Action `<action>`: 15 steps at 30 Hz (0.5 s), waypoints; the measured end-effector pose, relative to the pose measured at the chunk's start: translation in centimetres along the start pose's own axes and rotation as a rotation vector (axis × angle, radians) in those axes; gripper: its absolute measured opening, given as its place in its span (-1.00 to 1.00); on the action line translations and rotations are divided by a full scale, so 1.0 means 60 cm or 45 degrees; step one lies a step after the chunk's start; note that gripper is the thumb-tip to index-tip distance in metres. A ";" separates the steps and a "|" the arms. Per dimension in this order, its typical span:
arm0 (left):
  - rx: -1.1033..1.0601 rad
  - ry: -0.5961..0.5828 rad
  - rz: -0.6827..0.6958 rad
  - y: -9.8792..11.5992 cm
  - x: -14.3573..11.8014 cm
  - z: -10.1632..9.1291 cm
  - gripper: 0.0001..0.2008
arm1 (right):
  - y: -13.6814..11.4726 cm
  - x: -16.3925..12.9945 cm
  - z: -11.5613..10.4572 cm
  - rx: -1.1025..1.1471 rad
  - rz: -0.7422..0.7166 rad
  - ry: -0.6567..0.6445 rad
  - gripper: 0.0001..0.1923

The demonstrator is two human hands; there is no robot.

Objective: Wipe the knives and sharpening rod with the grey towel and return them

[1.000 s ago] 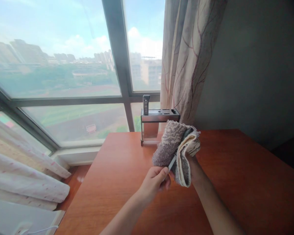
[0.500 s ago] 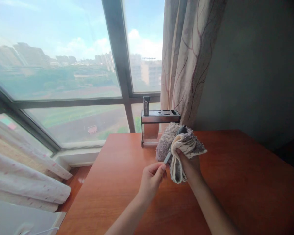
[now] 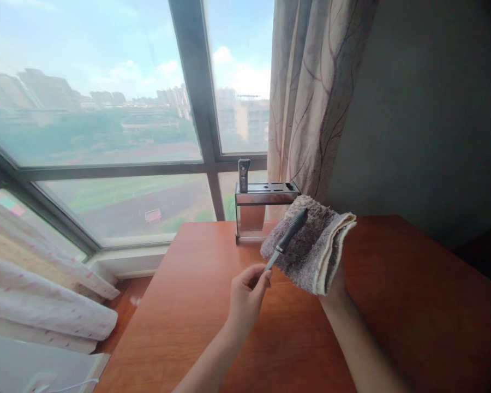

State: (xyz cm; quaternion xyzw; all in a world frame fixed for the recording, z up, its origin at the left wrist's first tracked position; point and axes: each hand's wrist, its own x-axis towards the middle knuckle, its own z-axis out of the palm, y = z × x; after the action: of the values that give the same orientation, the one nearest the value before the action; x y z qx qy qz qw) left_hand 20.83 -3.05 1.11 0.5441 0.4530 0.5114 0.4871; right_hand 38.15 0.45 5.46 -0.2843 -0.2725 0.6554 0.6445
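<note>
My left hand (image 3: 249,292) pinches the narrow grey metal shaft of what looks like a sharpening steel (image 3: 291,232). Its dark ribbed handle points up and to the right, in front of the cloth. A folded, fluffy grey-brown towel (image 3: 311,254) with a cream edge hangs over my right hand (image 3: 335,289), which holds it from behind and below. Most of the right hand's fingers are hidden by the towel. The end of the steel is hidden in my left hand.
A clear-sided knife block (image 3: 251,218) with a slotted top stands at the table's back edge, a dark-handled piece (image 3: 243,176) upright in its left slot. The reddish-brown table (image 3: 196,305) lies below my hands. Behind are a window (image 3: 118,204) and a curtain (image 3: 306,98).
The towel has swung off the handle and opened to the right, so the handle shows in full. My right hand has moved behind the towel; my left hand has shifted slightly left.
</note>
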 end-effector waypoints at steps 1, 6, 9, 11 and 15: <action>0.019 -0.003 0.005 -0.001 0.001 -0.002 -0.71 | -0.003 -0.001 0.000 0.016 -0.026 -0.001 -0.64; 0.126 -0.006 0.039 -0.001 0.004 -0.004 -0.64 | 0.010 -0.010 -0.017 0.090 -0.047 -0.035 -0.59; 0.071 -0.081 -0.035 0.002 0.005 -0.001 -0.65 | 0.029 -0.011 -0.030 0.095 -0.041 -0.012 -0.57; 0.022 -0.138 -0.096 0.002 0.004 0.003 -0.68 | 0.040 -0.008 -0.034 0.078 -0.085 0.068 -0.57; 0.011 -0.060 -0.109 -0.007 -0.002 0.014 -0.69 | 0.051 -0.003 -0.025 0.000 -0.210 0.246 -0.50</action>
State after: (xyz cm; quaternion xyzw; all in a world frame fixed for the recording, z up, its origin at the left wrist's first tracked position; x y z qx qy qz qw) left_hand 21.68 -3.19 0.69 0.5380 0.4666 0.4752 0.5168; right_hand 37.15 0.17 2.20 -0.3229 -0.2315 0.5698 0.7194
